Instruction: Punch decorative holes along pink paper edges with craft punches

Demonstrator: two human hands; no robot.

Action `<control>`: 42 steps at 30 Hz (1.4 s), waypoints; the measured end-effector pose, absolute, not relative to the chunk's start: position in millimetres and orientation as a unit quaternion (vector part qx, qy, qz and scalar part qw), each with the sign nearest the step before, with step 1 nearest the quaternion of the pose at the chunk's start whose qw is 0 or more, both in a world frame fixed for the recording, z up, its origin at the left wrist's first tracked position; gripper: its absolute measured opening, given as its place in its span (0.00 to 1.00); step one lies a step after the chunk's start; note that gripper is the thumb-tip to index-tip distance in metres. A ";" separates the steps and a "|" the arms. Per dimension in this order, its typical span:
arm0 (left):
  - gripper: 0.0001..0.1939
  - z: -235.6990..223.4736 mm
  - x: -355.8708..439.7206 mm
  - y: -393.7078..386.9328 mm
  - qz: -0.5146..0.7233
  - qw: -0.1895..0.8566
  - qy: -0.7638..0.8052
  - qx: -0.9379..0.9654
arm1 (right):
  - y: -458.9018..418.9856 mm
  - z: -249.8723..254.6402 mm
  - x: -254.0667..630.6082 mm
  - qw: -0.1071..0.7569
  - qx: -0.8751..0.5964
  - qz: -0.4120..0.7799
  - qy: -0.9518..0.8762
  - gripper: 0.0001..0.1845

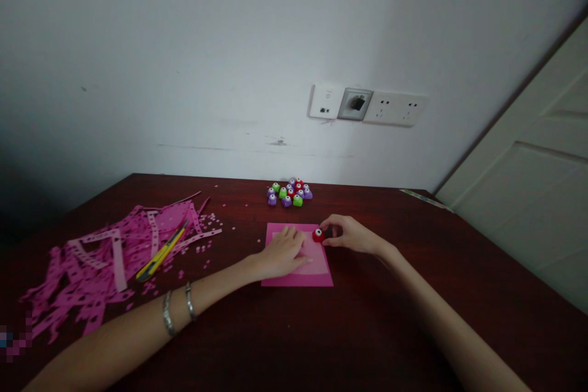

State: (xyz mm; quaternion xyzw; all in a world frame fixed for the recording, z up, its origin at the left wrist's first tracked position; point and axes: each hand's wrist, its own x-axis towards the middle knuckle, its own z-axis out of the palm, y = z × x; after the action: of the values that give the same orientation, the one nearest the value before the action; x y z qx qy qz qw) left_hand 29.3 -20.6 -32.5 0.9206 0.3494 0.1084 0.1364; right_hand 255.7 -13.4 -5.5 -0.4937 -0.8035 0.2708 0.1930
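The left hand (285, 251) lay palm down, fingers extended, on a rectangular pale-pink paper sheet (316, 258) atop a larger deep-pink paper sheet (298, 280). Rightward, a small red plastic punch with a white, dark-centred top (318, 235) sat at their far right corner, top up, long axis unclear. Just right of it, the nearer right hand (348, 234) pinched it, fingers pointing left.

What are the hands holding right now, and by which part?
The right hand holds the red punch by its right side; the left hand rests on the paper, gripping nothing.
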 end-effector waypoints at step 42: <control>0.14 -24.1 29.3 -23.9 0.090 0.153 0.360 0.916 | -13.8 -4.5 254.9 0.193 -0.482 0.249 -0.818 0.12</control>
State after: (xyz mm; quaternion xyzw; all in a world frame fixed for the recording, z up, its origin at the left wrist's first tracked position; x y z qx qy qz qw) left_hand 29.3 -23.9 -24.1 0.9159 0.3599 0.0901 0.1532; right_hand 254.9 -13.8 -4.5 -0.4817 -0.8179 0.2487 0.1929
